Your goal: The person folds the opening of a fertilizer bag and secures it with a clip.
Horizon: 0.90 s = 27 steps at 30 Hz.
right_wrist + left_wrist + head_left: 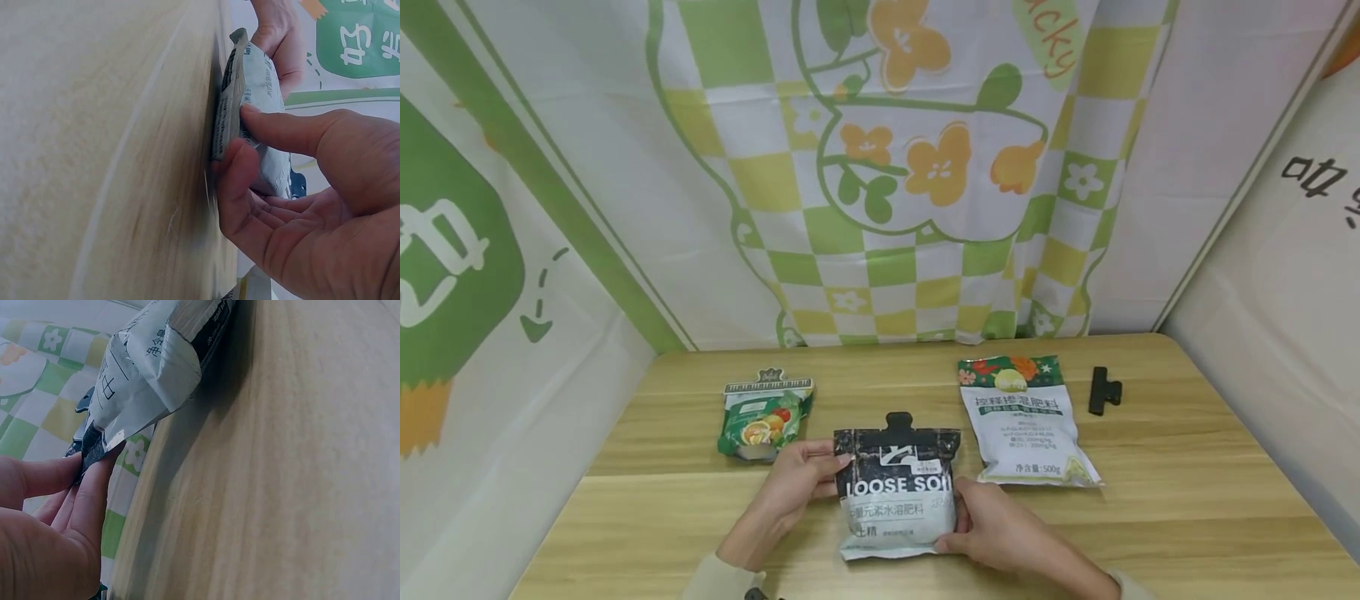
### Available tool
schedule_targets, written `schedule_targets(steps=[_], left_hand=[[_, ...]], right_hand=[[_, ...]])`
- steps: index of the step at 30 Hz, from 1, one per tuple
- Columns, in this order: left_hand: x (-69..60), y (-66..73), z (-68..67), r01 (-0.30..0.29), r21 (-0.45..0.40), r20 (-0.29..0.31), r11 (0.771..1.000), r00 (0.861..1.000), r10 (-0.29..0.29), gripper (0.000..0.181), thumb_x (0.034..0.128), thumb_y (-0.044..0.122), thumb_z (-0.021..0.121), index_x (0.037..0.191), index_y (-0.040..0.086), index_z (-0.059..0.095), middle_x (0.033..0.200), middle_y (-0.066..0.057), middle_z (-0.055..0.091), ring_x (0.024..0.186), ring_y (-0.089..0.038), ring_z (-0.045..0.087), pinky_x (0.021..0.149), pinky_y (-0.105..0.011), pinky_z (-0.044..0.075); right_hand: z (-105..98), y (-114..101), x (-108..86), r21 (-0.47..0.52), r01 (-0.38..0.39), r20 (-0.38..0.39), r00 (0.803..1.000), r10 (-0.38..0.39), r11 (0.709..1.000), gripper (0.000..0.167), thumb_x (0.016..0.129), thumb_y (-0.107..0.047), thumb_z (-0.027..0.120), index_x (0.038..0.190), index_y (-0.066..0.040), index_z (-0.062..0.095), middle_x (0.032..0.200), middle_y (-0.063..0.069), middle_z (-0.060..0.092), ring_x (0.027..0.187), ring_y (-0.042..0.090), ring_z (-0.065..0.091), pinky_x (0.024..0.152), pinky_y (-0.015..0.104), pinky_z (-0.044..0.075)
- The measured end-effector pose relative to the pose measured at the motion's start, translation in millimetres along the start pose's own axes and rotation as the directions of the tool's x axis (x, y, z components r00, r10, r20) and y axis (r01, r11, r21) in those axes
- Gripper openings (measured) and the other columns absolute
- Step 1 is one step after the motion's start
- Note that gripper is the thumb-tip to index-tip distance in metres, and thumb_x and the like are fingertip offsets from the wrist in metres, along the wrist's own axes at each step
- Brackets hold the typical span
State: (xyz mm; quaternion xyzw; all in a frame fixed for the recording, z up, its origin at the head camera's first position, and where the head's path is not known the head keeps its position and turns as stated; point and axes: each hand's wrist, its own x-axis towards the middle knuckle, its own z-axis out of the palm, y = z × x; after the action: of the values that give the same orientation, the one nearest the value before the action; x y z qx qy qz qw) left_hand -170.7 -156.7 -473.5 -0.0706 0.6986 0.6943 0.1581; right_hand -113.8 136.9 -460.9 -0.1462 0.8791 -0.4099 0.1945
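A black and white LOOSE SOIL bag (895, 508), its top folded under a black clip (898, 422), is held between both hands. The left hand (793, 487) pinches the bag's upper left corner; in the left wrist view that hand (56, 519) has thumb and fingers on the dark edge of the bag (140, 381). On the lower right side, the right hand (1000, 525) grips the bag. The right wrist view shows this hand (306, 194) with its thumb on one face of the bag (265, 94) and fingers curled round the lower corner.
A green bag (763, 425) with a clip across its top lies at the left on the wooden table (647, 500). To the right are a white and green 500g bag (1026, 429) and a loose black clip (1103, 391). A patterned curtain (910, 275) hangs behind the table.
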Motion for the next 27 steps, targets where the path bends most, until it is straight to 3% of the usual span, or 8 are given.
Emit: schedule_targets(steps=[10,17,27], left_hand=[[5.0,8.6,0.9,-0.011,0.019,-0.067,1.000,0.998,0.012,0.031,0.0951,0.001,0.070,0.124,-0.010,0.067,0.101,-0.012,0.080,0.081,-0.016,0.077,0.073,-0.026,0.067],[10.5,14.8,3.3,-0.030,0.021,-0.116,0.999,0.993,0.033,0.038,0.0956,0.003,0.071,0.130,-0.011,0.061,0.110,-0.020,0.079,0.084,-0.015,0.075,0.069,-0.025,0.066],[21.8,29.0,4.4,-0.022,0.028,-0.133,0.999,0.991,0.025,0.036,0.0977,0.008,0.071,0.129,-0.006,0.059,0.101,-0.009,0.079,0.081,-0.011,0.071,0.069,-0.022,0.063]], right_hand=[[-7,-7,4.4,-0.047,0.057,-0.033,0.998,-0.059,0.997,0.037,0.082,-0.023,0.091,0.102,-0.010,0.063,0.073,-0.004,0.061,0.061,0.004,0.052,0.048,0.018,0.040],[-17,-17,6.6,-0.068,0.098,-0.064,0.993,-0.102,0.993,0.035,0.082,-0.021,0.090,0.100,-0.009,0.063,0.072,-0.004,0.061,0.060,0.004,0.053,0.049,0.019,0.043],[-35,-27,17.9,-0.096,0.103,-0.098,0.989,-0.113,0.990,0.032,0.083,-0.019,0.089,0.100,-0.010,0.063,0.072,-0.004,0.061,0.061,0.006,0.053,0.050,0.019,0.043]])
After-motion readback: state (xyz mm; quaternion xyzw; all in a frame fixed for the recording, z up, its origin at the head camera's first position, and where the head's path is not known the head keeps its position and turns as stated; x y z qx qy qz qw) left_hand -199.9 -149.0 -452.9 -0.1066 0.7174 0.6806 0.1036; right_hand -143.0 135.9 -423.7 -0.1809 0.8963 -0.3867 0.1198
